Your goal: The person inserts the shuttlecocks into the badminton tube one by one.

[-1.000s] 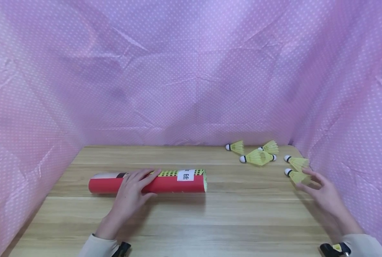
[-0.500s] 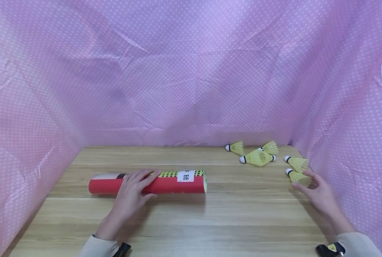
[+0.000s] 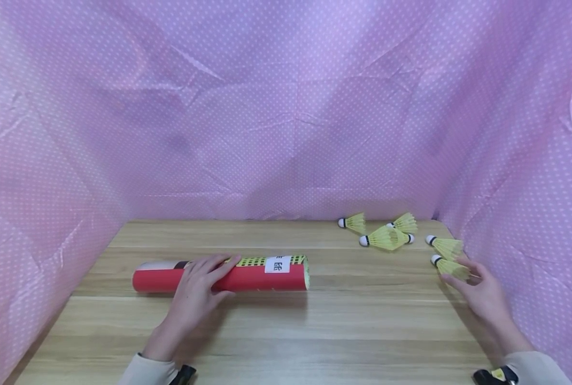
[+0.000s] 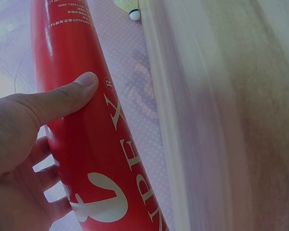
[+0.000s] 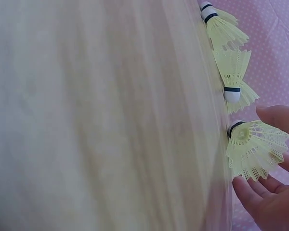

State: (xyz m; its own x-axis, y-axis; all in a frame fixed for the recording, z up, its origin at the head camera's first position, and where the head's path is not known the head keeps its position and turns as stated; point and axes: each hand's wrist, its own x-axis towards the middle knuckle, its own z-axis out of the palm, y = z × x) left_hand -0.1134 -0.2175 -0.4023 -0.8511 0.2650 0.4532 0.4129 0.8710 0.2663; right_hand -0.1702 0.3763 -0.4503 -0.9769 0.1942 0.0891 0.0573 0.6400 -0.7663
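Note:
My left hand [image 3: 194,294] lies over a red shuttlecock tube [image 3: 267,280] on its side on the table. In the left wrist view its thumb [image 4: 70,96] runs across the tube's red face and the other fingers curl behind. Over at the right, my right hand [image 3: 483,294] has thumb and fingers around the skirt of the nearest yellow shuttlecock [image 3: 449,267], whose white cork points away to the left. The right wrist view shows this shuttlecock's open skirt [image 5: 255,154] between the fingers. Just behind it lies another shuttlecock [image 3: 447,247].
Farther back on the wooden table [image 3: 315,331] are several more shuttlecocks: one alone [image 3: 353,222], and a cluster with a front shuttlecock [image 3: 381,238] overlapping others. Pink dotted cloth [image 3: 286,133] encloses the table's back and sides.
My right hand has come closer around the nearest shuttlecock, its thumb now at the skirt, and the shuttlecock has shifted slightly right. The left hand and tube stay in place.

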